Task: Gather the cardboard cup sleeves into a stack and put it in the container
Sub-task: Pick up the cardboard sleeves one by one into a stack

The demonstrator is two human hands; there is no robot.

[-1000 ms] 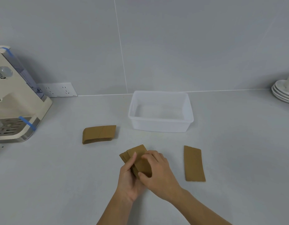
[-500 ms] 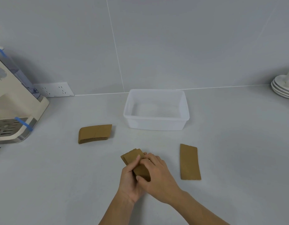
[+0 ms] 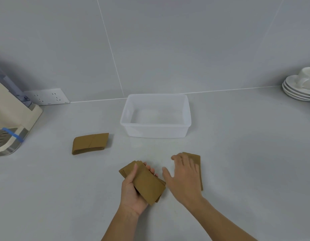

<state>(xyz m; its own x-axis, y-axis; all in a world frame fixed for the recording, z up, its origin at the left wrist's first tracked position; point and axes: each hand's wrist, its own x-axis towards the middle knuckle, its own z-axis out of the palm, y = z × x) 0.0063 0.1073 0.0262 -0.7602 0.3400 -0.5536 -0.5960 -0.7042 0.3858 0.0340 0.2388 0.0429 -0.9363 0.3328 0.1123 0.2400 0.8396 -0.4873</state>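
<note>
Left hand [image 3: 133,190] grips our partial stack of sleeves [image 3: 144,181], thumb across the top face, fingers wrapped under the far edge; the stack is slightly fanned and its long axis runs diagonally, far-left to near-right. Right hand [image 3: 183,176] is empty, fingers spread and flat, palm down over the single sleeve [image 3: 197,160] on the counter [image 3: 237,162] just to the right of the stack. We can't tell whether the palm is already touching it; nothing is pinched yet. That sleeve lies flat with its long axis running roughly away from us, only its far end and right edge showing past the hand. So the key relation: the next piece is directly under the right hand, right of the held stack and turned off the stack's diagonal, so we judge it needs a turn before it seats square on top. Further out, a second small pile of sleeves [image 3: 90,143] sits well apart to the far left, long axis left-right, clearly nearer the left hand, which is occupied. The clear container [image 3: 156,126] stands straight ahead beyond both hands, nothing in it, long side facing us. Off to the edges: coffee machine [image 3: 9,119] at left, stacked saucers [image 3: 298,91] with a cup at far right, both out of the working path. Task reads as mid-gathering: two groups not yet collected, nothing in the container.
</note>
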